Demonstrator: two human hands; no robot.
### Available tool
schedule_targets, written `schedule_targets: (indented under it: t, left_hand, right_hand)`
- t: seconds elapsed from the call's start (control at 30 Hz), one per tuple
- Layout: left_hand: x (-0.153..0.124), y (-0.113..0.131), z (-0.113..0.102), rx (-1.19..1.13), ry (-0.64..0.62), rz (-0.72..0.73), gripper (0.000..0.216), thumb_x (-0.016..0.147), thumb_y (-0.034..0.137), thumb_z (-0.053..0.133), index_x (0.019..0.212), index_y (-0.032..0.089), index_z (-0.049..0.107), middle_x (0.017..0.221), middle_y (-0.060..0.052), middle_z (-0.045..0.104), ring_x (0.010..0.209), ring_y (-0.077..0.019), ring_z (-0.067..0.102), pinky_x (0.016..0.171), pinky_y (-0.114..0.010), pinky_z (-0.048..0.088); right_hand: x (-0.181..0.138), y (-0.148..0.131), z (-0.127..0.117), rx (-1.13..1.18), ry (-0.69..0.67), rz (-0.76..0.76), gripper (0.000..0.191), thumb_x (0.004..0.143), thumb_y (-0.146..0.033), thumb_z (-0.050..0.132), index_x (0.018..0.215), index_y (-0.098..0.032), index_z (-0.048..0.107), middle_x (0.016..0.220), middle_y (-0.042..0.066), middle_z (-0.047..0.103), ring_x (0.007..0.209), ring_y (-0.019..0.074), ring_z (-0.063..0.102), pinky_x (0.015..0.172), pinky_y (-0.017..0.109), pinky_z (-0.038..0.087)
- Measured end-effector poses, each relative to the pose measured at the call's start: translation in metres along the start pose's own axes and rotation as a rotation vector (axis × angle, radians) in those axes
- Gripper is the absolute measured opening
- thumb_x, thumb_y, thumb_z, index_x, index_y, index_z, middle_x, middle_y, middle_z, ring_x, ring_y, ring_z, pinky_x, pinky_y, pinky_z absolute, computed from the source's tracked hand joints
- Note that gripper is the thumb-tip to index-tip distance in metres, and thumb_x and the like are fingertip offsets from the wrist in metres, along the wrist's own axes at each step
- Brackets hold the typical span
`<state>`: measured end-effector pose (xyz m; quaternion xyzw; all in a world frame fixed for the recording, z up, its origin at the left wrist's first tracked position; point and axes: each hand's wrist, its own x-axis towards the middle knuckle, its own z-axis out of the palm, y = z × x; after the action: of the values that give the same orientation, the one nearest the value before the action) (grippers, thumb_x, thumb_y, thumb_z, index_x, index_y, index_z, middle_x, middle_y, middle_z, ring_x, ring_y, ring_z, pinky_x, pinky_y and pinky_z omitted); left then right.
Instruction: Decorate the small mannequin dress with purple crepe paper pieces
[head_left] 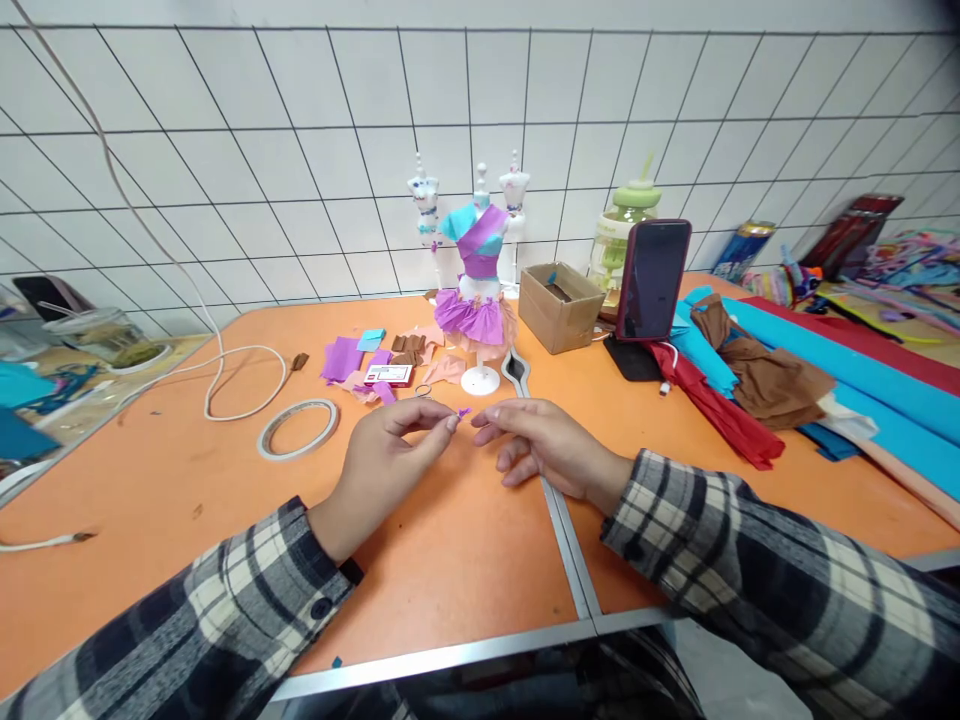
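Between thumb and forefinger, my left hand [401,455] pinches a tiny twisted piece of purple paper [464,412]. My right hand [551,445] is just right of it, fingers loosely bent and apart, with nothing visible in them. Beyond both hands stands a small white dress form [480,287], dressed in a purple and blue top and a ruffled purple skirt [471,316] over peach. Left of its base lie purple paper scraps [343,358], a blue square [371,340], brown and peach scraps, and a small red-and-white box [388,375].
A tape roll [298,430] and white cable [225,385] lie left. Behind are two more dress forms [424,205]. At right are a cardboard box [560,307], a propped phone [653,280], a green-lidded bottle [626,235] and coloured paper rolls [847,360]. A metal seam [566,545] crosses the table.
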<state>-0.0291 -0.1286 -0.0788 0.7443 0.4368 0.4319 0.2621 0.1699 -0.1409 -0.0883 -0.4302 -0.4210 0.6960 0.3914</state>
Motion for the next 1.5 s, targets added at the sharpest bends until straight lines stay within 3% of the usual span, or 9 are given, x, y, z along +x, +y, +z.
schedule_targets:
  t: [0.23, 0.4, 0.5, 0.67, 0.77, 0.97, 1.1, 1.27, 1.5]
  left_hand:
    - [-0.001, -0.001, 0.0, 0.049, -0.038, 0.087, 0.01, 0.086, 0.028, 0.067, 0.082, 0.02, 0.072, 0.081, -0.002, 0.077, 0.075, -0.0165, 0.07, 0.075, -0.028, 0.057]
    - [0.0, -0.003, -0.002, 0.05, -0.188, 0.222, 0.013, 0.092, 0.025, 0.06, 0.086, 0.019, 0.07, 0.084, -0.005, 0.075, 0.079, -0.017, 0.069, 0.076, -0.029, 0.054]
    - [0.003, -0.004, -0.007, 0.155, -0.286, 0.37, 0.016, 0.094, 0.023, 0.055, 0.086, 0.02, 0.069, 0.083, -0.005, 0.073, 0.08, -0.0175, 0.067, 0.08, -0.031, 0.051]
    - [0.007, -0.007, -0.018, 0.427, -0.475, 0.591, 0.026, 0.093, 0.014, 0.048, 0.098, 0.025, 0.071, 0.089, -0.003, 0.075, 0.089, -0.0182, 0.067, 0.113, -0.049, 0.029]
    - [0.007, -0.007, -0.019, 0.457, -0.526, 0.598, 0.026, 0.092, 0.015, 0.05, 0.097, 0.027, 0.072, 0.087, -0.002, 0.075, 0.088, -0.0185, 0.067, 0.117, -0.051, 0.023]
    - [0.004, -0.001, -0.015, 0.437, -0.487, 0.428, 0.016, 0.087, 0.019, 0.055, 0.085, 0.023, 0.071, 0.078, -0.002, 0.073, 0.078, -0.0185, 0.067, 0.111, -0.051, 0.033]
    - [0.004, -0.006, -0.007, 0.22, -0.387, 0.068, 0.013, 0.082, 0.026, 0.06, 0.074, 0.02, 0.07, 0.073, -0.003, 0.073, 0.07, -0.0192, 0.065, 0.077, -0.036, 0.051]
    - [0.006, -0.011, -0.002, -0.267, -0.365, -0.316, 0.02, 0.077, 0.037, 0.069, 0.072, 0.018, 0.071, 0.065, -0.001, 0.067, 0.06, -0.0139, 0.058, 0.061, -0.027, 0.046]
    - [-0.001, -0.003, 0.001, -0.512, -0.386, -0.45, 0.013, 0.075, 0.031, 0.073, 0.071, 0.019, 0.075, 0.065, 0.0, 0.063, 0.061, -0.0121, 0.053, 0.062, -0.026, 0.045]
  right_hand:
    - [0.0, 0.006, 0.0, 0.168, -0.079, 0.087, 0.014, 0.085, -0.026, 0.072, 0.096, -0.018, 0.068, 0.084, 0.002, 0.07, 0.053, 0.0059, 0.059, 0.049, 0.019, 0.057]
    - [0.004, 0.002, -0.007, 0.135, -0.142, 0.134, 0.017, 0.076, -0.024, 0.077, 0.087, -0.016, 0.067, 0.078, 0.0, 0.068, 0.05, 0.0058, 0.056, 0.048, 0.021, 0.058]
    - [0.006, 0.002, -0.01, -0.007, -0.149, 0.081, 0.021, 0.07, -0.028, 0.08, 0.08, -0.016, 0.066, 0.069, -0.002, 0.063, 0.05, 0.0066, 0.055, 0.044, 0.019, 0.055]
    - [0.01, 0.006, -0.013, -0.352, -0.138, -0.058, 0.017, 0.075, -0.032, 0.074, 0.081, -0.017, 0.068, 0.07, -0.001, 0.063, 0.054, 0.0087, 0.056, 0.048, 0.02, 0.05]
    - [0.009, 0.006, -0.012, -0.711, -0.104, -0.294, 0.007, 0.081, -0.023, 0.067, 0.08, -0.017, 0.071, 0.071, 0.0, 0.067, 0.059, 0.0094, 0.055, 0.057, 0.022, 0.045]
    - [-0.004, 0.003, -0.009, -1.332, -0.029, -0.873, 0.016, 0.093, -0.022, 0.059, 0.089, -0.02, 0.074, 0.085, 0.004, 0.073, 0.08, 0.0169, 0.061, 0.07, 0.029, 0.041]
    - [-0.014, -0.003, -0.008, -1.546, -0.046, -1.031, 0.025, 0.099, -0.022, 0.049, 0.099, -0.024, 0.074, 0.096, 0.006, 0.075, 0.089, 0.0205, 0.062, 0.073, 0.033, 0.043]
    - [-0.01, -0.002, -0.009, -1.223, 0.157, -1.085, 0.027, 0.093, -0.023, 0.057, 0.118, -0.022, 0.068, 0.112, 0.008, 0.073, 0.104, 0.0228, 0.064, 0.089, 0.036, 0.049]
    - [0.004, 0.002, -0.012, -1.021, 0.007, -1.022, 0.009, 0.088, -0.023, 0.066, 0.097, -0.021, 0.069, 0.1, 0.006, 0.074, 0.098, 0.0197, 0.066, 0.092, 0.036, 0.05]
